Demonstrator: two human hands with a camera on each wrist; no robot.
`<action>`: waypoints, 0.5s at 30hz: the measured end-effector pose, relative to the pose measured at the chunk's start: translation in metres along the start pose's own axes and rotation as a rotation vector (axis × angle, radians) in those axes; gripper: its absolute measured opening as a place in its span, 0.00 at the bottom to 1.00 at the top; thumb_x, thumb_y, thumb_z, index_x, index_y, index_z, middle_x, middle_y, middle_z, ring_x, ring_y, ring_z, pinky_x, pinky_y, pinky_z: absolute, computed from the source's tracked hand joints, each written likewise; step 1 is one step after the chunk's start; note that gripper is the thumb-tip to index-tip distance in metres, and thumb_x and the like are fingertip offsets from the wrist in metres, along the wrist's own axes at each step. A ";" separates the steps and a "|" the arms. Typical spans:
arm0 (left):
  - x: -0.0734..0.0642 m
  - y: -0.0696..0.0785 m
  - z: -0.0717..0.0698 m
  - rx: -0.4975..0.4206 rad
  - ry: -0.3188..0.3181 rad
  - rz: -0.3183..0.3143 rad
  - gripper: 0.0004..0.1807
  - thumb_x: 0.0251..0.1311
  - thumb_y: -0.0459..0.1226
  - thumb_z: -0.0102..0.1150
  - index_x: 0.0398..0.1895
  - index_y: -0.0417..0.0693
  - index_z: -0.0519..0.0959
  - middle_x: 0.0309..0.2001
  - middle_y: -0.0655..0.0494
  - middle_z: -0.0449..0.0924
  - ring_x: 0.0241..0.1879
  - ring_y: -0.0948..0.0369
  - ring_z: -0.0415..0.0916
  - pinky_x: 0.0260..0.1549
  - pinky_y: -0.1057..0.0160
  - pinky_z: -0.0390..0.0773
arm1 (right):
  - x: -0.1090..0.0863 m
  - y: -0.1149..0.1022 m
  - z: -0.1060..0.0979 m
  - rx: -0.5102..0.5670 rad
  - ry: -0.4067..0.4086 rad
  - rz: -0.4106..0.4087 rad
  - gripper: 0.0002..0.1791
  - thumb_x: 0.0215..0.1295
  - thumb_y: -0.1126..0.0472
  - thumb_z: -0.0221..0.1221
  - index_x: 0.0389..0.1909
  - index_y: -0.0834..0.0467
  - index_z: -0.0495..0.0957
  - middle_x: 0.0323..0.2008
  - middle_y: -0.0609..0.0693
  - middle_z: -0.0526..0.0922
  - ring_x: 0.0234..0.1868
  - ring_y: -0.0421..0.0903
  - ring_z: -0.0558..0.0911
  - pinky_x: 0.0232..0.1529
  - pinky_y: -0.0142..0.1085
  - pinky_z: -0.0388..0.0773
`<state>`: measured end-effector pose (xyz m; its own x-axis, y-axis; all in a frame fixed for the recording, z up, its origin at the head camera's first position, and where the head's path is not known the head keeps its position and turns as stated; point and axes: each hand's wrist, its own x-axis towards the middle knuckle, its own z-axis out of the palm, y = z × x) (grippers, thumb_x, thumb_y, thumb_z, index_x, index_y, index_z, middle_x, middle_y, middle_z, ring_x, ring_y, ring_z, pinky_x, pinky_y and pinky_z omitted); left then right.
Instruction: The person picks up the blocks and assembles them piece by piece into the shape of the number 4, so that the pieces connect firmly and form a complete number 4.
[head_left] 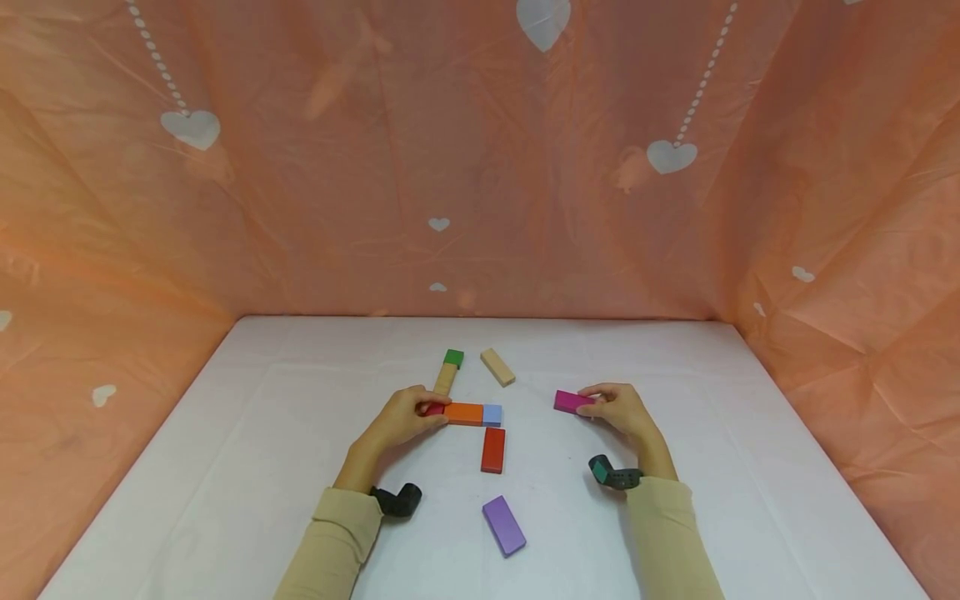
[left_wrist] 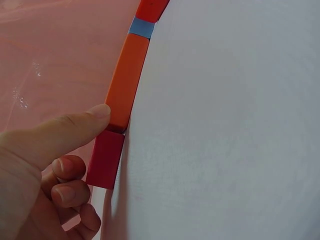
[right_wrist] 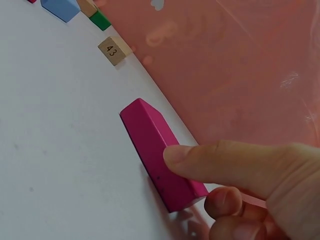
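My left hand (head_left: 401, 415) grips a crimson block (left_wrist: 106, 160) between thumb and fingers, at the left end of a row. Its thumb tip lies by the near end of the orange block (head_left: 463, 414). A light blue block (head_left: 492, 415) touches the orange one's right end, and a red block (head_left: 492, 451) lies just below it, pointing toward me. To the right, my right hand (head_left: 621, 410) pinches a magenta block (right_wrist: 150, 155) by its right end, slightly tilted in the right wrist view. Whether it touches the table, I cannot tell.
Behind the left hand, a plain wooden block (head_left: 446, 379) meets a green block (head_left: 453, 358). Another wooden block (right_wrist: 114, 51), marked 43, lies farther back. A purple block (head_left: 504, 527) is near the front of the white table (head_left: 750, 500). Orange curtains (head_left: 480, 167) border the table.
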<state>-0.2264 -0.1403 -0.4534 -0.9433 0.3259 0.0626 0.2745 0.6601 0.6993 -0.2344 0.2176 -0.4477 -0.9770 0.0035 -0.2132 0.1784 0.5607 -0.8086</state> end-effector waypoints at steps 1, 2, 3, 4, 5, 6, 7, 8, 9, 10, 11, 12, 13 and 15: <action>0.000 0.000 0.000 0.000 -0.001 0.000 0.14 0.54 0.35 0.67 0.46 0.43 0.85 0.38 0.47 0.80 0.36 0.60 0.67 0.35 0.69 0.66 | 0.000 0.000 0.000 0.000 0.000 -0.007 0.22 0.55 0.60 0.68 0.51 0.63 0.81 0.19 0.44 0.67 0.36 0.45 0.68 0.39 0.35 0.63; 0.000 0.000 0.000 -0.001 -0.001 0.001 0.14 0.54 0.35 0.67 0.46 0.43 0.85 0.38 0.47 0.80 0.36 0.60 0.66 0.35 0.69 0.65 | 0.001 0.000 0.001 0.000 0.000 -0.013 0.22 0.55 0.60 0.68 0.51 0.64 0.81 0.19 0.44 0.67 0.35 0.44 0.68 0.39 0.34 0.63; 0.000 0.001 0.000 -0.001 -0.001 0.003 0.14 0.54 0.35 0.67 0.46 0.43 0.85 0.38 0.47 0.80 0.35 0.60 0.66 0.35 0.69 0.65 | 0.001 0.000 0.001 0.001 0.000 -0.019 0.22 0.55 0.61 0.68 0.50 0.64 0.81 0.18 0.44 0.67 0.34 0.44 0.68 0.38 0.34 0.63; 0.000 0.001 0.000 -0.002 -0.002 0.004 0.14 0.55 0.35 0.67 0.46 0.43 0.85 0.38 0.47 0.80 0.35 0.60 0.66 0.35 0.69 0.65 | 0.001 0.000 0.001 0.001 -0.001 -0.026 0.21 0.55 0.61 0.68 0.50 0.64 0.81 0.18 0.43 0.67 0.32 0.43 0.67 0.38 0.34 0.63; -0.001 0.001 -0.001 -0.002 -0.003 0.002 0.14 0.55 0.35 0.67 0.46 0.43 0.84 0.38 0.47 0.80 0.36 0.60 0.66 0.35 0.69 0.65 | 0.001 -0.001 0.001 0.002 -0.002 -0.034 0.21 0.55 0.62 0.68 0.50 0.65 0.81 0.18 0.43 0.67 0.31 0.43 0.67 0.37 0.34 0.63; -0.001 0.002 -0.001 -0.003 -0.004 0.000 0.14 0.55 0.35 0.67 0.46 0.43 0.84 0.38 0.46 0.80 0.36 0.60 0.66 0.35 0.69 0.65 | 0.001 -0.001 0.001 0.002 -0.003 -0.040 0.21 0.54 0.62 0.68 0.50 0.65 0.81 0.17 0.42 0.67 0.30 0.42 0.67 0.37 0.34 0.63; -0.001 0.002 -0.001 -0.004 -0.004 -0.001 0.14 0.55 0.35 0.67 0.46 0.43 0.84 0.39 0.46 0.81 0.36 0.60 0.67 0.36 0.69 0.66 | 0.001 -0.001 0.002 0.004 -0.004 -0.040 0.21 0.54 0.62 0.69 0.49 0.65 0.81 0.17 0.42 0.67 0.29 0.41 0.67 0.36 0.33 0.63; -0.001 0.002 -0.001 -0.004 -0.004 -0.002 0.15 0.55 0.35 0.67 0.46 0.43 0.84 0.39 0.46 0.80 0.36 0.60 0.67 0.36 0.69 0.66 | 0.000 -0.002 0.002 0.005 -0.007 -0.039 0.21 0.54 0.62 0.69 0.49 0.66 0.81 0.17 0.42 0.67 0.29 0.41 0.67 0.36 0.33 0.63; -0.001 0.002 -0.001 -0.003 -0.005 -0.002 0.15 0.55 0.35 0.67 0.46 0.43 0.84 0.39 0.46 0.80 0.36 0.60 0.67 0.36 0.69 0.66 | 0.000 -0.002 0.002 0.007 -0.010 -0.038 0.21 0.54 0.63 0.69 0.49 0.66 0.81 0.17 0.42 0.67 0.29 0.41 0.67 0.35 0.33 0.63; -0.001 0.002 -0.001 -0.001 -0.006 -0.003 0.15 0.55 0.35 0.67 0.46 0.43 0.84 0.39 0.46 0.81 0.36 0.60 0.67 0.36 0.69 0.66 | 0.000 -0.003 0.002 0.009 -0.012 -0.037 0.21 0.54 0.63 0.69 0.49 0.66 0.81 0.18 0.42 0.67 0.29 0.41 0.67 0.34 0.32 0.63; -0.001 0.002 -0.001 -0.001 -0.005 -0.002 0.15 0.55 0.35 0.67 0.46 0.43 0.84 0.39 0.46 0.81 0.36 0.60 0.67 0.36 0.69 0.66 | 0.000 -0.003 0.002 0.009 -0.012 -0.035 0.21 0.54 0.63 0.69 0.49 0.66 0.81 0.18 0.42 0.67 0.29 0.41 0.67 0.34 0.32 0.63; -0.001 0.002 -0.001 -0.001 -0.005 0.000 0.15 0.55 0.35 0.67 0.46 0.43 0.84 0.39 0.46 0.81 0.36 0.60 0.67 0.36 0.69 0.66 | -0.001 -0.003 0.002 0.012 -0.013 -0.031 0.21 0.54 0.63 0.69 0.49 0.66 0.81 0.18 0.42 0.67 0.30 0.41 0.67 0.34 0.32 0.64; -0.001 0.002 -0.001 0.000 -0.004 0.002 0.15 0.55 0.35 0.67 0.46 0.43 0.84 0.39 0.46 0.80 0.36 0.60 0.67 0.35 0.69 0.66 | -0.001 -0.004 0.002 0.013 -0.015 -0.023 0.21 0.54 0.63 0.69 0.49 0.66 0.81 0.18 0.42 0.67 0.30 0.41 0.67 0.34 0.32 0.63; -0.001 0.001 0.000 0.000 -0.004 0.002 0.15 0.54 0.35 0.67 0.46 0.43 0.84 0.39 0.46 0.80 0.36 0.60 0.67 0.35 0.69 0.66 | -0.001 -0.004 0.003 0.011 -0.021 -0.022 0.21 0.54 0.63 0.68 0.49 0.65 0.81 0.18 0.43 0.67 0.30 0.42 0.67 0.34 0.32 0.63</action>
<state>-0.2252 -0.1400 -0.4524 -0.9420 0.3302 0.0609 0.2764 0.6596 0.6990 -0.2335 0.2131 -0.4456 -0.9781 -0.0261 -0.2065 0.1583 0.5509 -0.8194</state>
